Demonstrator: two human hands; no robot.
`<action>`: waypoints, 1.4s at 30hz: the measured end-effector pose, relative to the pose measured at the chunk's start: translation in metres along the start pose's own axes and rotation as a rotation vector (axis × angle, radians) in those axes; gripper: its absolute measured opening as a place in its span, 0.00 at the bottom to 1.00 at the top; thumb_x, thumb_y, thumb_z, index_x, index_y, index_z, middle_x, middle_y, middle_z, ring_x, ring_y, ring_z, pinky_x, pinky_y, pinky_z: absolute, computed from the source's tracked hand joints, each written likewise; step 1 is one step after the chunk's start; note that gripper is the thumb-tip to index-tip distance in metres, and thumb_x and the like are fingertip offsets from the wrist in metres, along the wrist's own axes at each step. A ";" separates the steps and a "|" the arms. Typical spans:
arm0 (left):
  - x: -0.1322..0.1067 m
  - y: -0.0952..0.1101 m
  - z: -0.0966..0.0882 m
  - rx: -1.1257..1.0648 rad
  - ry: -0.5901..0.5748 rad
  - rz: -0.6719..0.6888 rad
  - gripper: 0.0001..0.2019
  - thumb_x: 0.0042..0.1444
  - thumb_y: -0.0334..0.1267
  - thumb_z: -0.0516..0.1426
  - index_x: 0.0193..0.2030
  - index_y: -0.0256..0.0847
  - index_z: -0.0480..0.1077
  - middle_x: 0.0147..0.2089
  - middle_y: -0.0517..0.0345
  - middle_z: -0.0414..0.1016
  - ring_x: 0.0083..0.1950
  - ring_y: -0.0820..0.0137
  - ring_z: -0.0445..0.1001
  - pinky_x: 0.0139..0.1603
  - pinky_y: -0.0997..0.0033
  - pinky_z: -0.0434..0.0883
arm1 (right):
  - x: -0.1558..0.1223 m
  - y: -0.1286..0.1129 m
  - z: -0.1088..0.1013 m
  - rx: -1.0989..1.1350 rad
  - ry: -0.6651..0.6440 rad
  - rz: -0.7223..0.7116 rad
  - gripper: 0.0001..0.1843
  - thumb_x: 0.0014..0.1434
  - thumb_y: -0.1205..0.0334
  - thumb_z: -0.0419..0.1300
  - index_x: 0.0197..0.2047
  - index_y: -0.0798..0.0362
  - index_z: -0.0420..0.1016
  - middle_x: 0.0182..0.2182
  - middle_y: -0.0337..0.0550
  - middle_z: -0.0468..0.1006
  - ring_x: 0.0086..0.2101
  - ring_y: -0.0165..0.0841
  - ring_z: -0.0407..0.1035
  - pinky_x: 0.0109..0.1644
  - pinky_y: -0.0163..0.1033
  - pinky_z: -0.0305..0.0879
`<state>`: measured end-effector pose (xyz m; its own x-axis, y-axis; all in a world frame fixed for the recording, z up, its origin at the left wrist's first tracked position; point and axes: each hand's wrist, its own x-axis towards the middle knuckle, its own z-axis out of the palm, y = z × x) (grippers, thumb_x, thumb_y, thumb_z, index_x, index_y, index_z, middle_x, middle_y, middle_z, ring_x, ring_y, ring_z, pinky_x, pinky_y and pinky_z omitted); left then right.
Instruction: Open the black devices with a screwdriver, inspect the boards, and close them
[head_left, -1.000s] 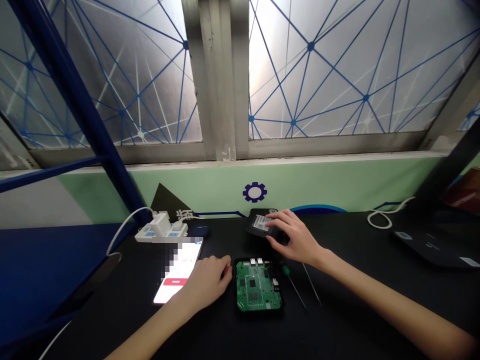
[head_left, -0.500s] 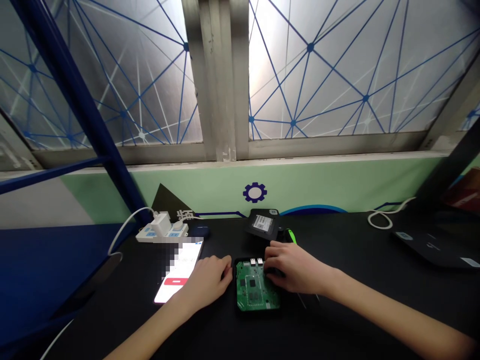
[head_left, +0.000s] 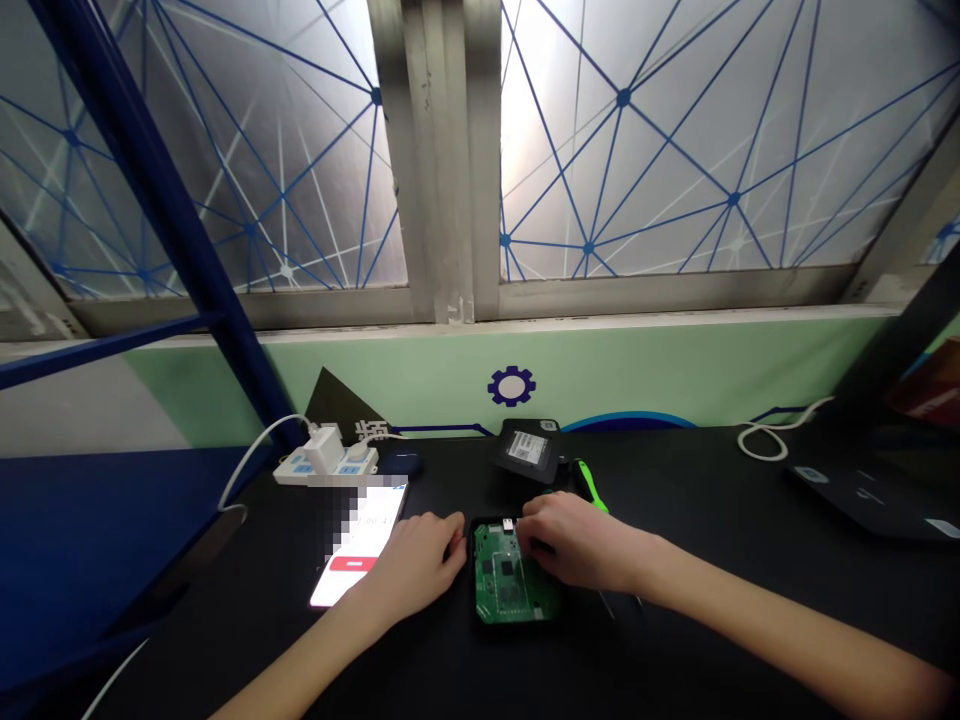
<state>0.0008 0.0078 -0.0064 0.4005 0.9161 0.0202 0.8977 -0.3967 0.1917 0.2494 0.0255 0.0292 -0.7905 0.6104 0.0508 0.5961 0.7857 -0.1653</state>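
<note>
A green circuit board (head_left: 504,585) lies in a shallow black case (head_left: 472,585) on the table. A silver port (head_left: 508,525) shows on its far edge. My left hand (head_left: 427,550) is curled closed, its fingertips against or just beside the case's left edge. Over the board's far right part, my right hand (head_left: 566,540) is closed with the fingertips pinched downward. Whatever is between those fingertips is hidden, as is the board's corner beneath them. Just beyond my right hand lies a bright green tool handle (head_left: 591,485).
A black box with a white label (head_left: 525,448) stands behind the board. To the left are a lit phone (head_left: 360,545) and a white power strip (head_left: 292,468) with plugs. A flat black device (head_left: 874,498) and a white cable (head_left: 780,440) lie at the right.
My right hand has shifted slightly left over the board, covering one silver port and showing more of the green handle. My left hand stays against or beside the case.
</note>
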 end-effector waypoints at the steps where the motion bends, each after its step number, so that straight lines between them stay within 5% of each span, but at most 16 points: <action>1: 0.000 0.000 0.000 0.001 -0.001 -0.003 0.10 0.67 0.38 0.50 0.32 0.44 0.62 0.28 0.60 0.71 0.29 0.65 0.72 0.27 0.68 0.50 | 0.000 0.000 0.000 0.016 0.002 -0.004 0.10 0.53 0.75 0.60 0.32 0.51 0.78 0.33 0.41 0.79 0.33 0.34 0.74 0.33 0.35 0.61; 23: 0.002 0.001 -0.001 -0.020 -0.006 -0.077 0.11 0.66 0.37 0.52 0.30 0.43 0.61 0.27 0.60 0.70 0.28 0.66 0.71 0.26 0.70 0.48 | -0.007 0.015 0.006 0.281 0.136 -0.070 0.10 0.48 0.77 0.59 0.31 0.53 0.71 0.31 0.37 0.72 0.29 0.27 0.66 0.31 0.30 0.57; 35: 0.003 -0.001 0.000 -0.014 -0.008 -0.062 0.11 0.68 0.39 0.51 0.33 0.43 0.64 0.29 0.57 0.72 0.30 0.63 0.73 0.27 0.69 0.49 | -0.018 0.025 0.023 0.480 0.328 -0.068 0.13 0.51 0.80 0.60 0.31 0.51 0.68 0.32 0.37 0.75 0.33 0.30 0.70 0.37 0.33 0.64; 42: 0.002 -0.001 0.000 -0.023 0.007 -0.042 0.14 0.70 0.41 0.47 0.32 0.43 0.63 0.25 0.59 0.67 0.27 0.64 0.72 0.27 0.68 0.48 | -0.024 0.024 0.021 0.677 0.524 -0.010 0.10 0.59 0.72 0.63 0.30 0.51 0.68 0.34 0.41 0.77 0.35 0.33 0.73 0.40 0.37 0.67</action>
<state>0.0009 0.0099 -0.0065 0.3615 0.9322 0.0189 0.9090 -0.3569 0.2153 0.2801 0.0277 0.0033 -0.5282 0.7027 0.4767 0.2449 0.6636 -0.7069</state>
